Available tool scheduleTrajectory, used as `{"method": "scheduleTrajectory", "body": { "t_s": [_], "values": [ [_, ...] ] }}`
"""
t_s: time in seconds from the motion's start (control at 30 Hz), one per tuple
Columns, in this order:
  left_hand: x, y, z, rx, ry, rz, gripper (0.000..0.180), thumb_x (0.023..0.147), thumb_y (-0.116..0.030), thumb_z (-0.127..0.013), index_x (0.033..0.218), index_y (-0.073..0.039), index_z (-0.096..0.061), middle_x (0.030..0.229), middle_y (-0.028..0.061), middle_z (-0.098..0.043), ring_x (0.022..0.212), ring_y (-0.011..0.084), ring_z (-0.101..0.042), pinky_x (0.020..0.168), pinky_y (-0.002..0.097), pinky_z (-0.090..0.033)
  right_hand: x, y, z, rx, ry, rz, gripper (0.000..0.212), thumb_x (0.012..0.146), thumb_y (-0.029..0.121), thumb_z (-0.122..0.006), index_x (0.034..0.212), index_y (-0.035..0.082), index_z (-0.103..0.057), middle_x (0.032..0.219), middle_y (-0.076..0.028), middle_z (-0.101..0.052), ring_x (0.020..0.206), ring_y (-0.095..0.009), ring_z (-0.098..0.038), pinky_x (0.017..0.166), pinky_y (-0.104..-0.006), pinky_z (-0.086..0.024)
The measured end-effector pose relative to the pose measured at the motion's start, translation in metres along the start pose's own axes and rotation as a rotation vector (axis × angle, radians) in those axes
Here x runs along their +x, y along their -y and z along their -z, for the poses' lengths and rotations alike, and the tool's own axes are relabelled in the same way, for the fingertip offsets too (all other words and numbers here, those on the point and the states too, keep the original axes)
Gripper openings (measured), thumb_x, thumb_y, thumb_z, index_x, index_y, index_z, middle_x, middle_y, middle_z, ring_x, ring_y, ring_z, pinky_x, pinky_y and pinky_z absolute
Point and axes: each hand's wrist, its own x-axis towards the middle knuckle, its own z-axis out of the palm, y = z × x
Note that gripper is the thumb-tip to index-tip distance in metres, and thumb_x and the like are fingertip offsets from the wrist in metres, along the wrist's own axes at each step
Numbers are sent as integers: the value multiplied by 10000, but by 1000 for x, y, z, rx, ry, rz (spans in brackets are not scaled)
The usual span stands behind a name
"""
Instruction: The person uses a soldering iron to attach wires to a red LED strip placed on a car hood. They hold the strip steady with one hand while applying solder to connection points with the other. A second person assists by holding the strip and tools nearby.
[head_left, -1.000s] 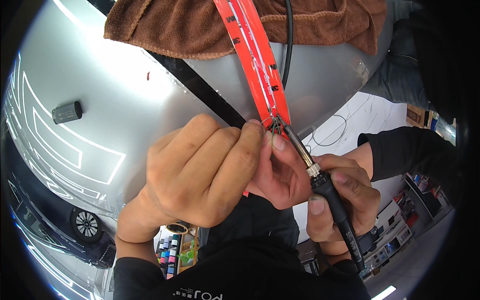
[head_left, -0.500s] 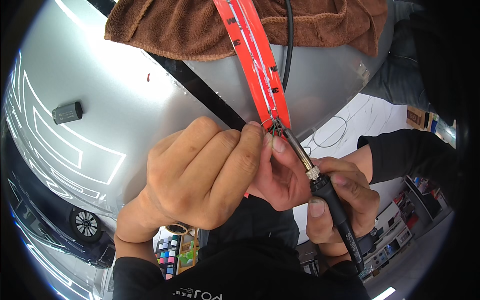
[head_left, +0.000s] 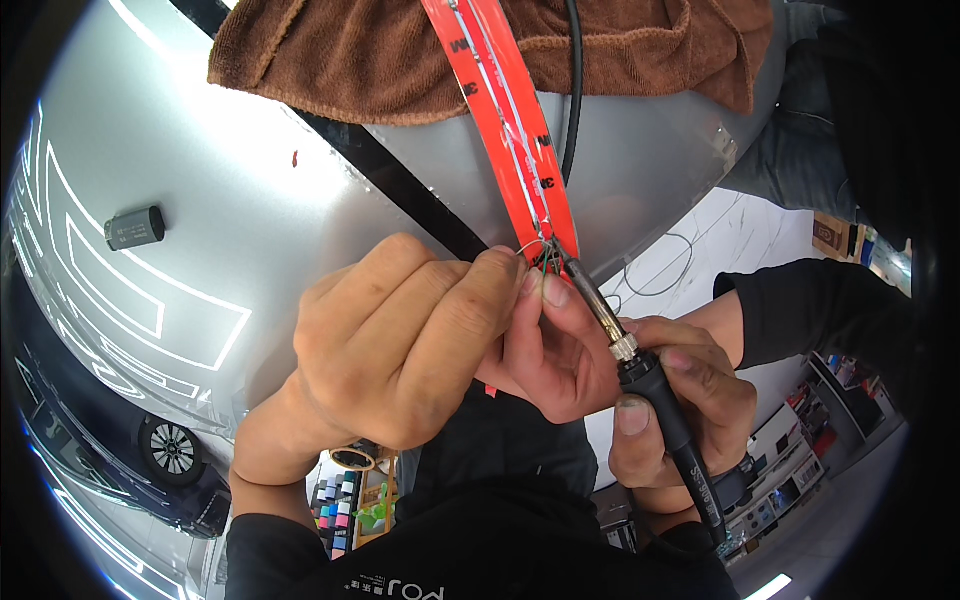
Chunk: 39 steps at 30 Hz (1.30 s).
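Note:
My left hand (head_left: 400, 345) is closed in a pinch on a thin silvery wire (head_left: 522, 243), which arcs to the end of a red-backed strip (head_left: 508, 125) with metal traces down its middle. In my right hand (head_left: 690, 400) is a black-handled soldering iron (head_left: 660, 390). Its tip meets the strip's lower end, where several fine wires (head_left: 548, 262) gather, one of them green. Between my hands, another person's hand (head_left: 560, 350) pinches these wires just below the joint. The exact contact at the tip is too small to make out.
A brown towel (head_left: 400, 60) drapes over the silvery curved panel (head_left: 260, 230), with a black cable (head_left: 575, 100) beside the strip. A small black box-shaped item (head_left: 135, 228) lies on the panel at left. The other person's dark sleeve (head_left: 820, 310) reaches in from the right.
My left hand has shifted slightly down and left, and the strip has moved a little left. The soldering iron stays at the strip's end with hardly any movement.

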Motion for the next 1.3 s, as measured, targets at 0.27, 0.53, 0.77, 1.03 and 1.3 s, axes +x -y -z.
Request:
{"method": "scheduleTrajectory", "body": {
  "t_s": [0.27,0.53,0.77,1.03,1.3],
  "values": [
    [-1,2,-3,-10,-19,-2,363,656,-27,-853,992,83,-772,765,76,-696,627,169,-626,508,266,-494,1,0,2,-1,17,-5,478,898,19,-796,1333,-39,-604,1116,-284,-765,1011,-400,-808,850,-506,-692],
    [-1,1,-1,-21,-1,9,388,638,-43,-854,993,87,-771,771,77,-704,634,168,-631,511,263,-497,-1,0,1,16,9,-11,474,905,18,-791,1335,-44,-600,1108,-293,-763,1011,-401,-809,846,-505,-694],
    [0,0,-2,-26,4,20,389,644,-59,-856,995,86,-772,778,80,-711,637,170,-637,514,267,-506,0,-1,1,26,9,-13,461,914,27,-793,1327,-41,-599,1107,-286,-762,1013,-401,-811,843,-505,-697],
    [0,2,-2,-35,17,14,368,673,-64,-862,998,83,-772,768,76,-700,635,174,-636,513,272,-512,0,0,0,5,5,-14,441,921,42,-806,1302,-25,-594,1113,-265,-762,1018,-399,-811,847,-512,-697],
    [1,3,-4,-40,12,15,364,669,-65,-867,990,83,-779,750,71,-684,630,173,-633,506,269,-505,3,3,1,-27,18,-31,437,924,63,-815,1295,-13,-596,1112,-254,-767,1014,-396,-814,850,-513,-697]
  ]
}}
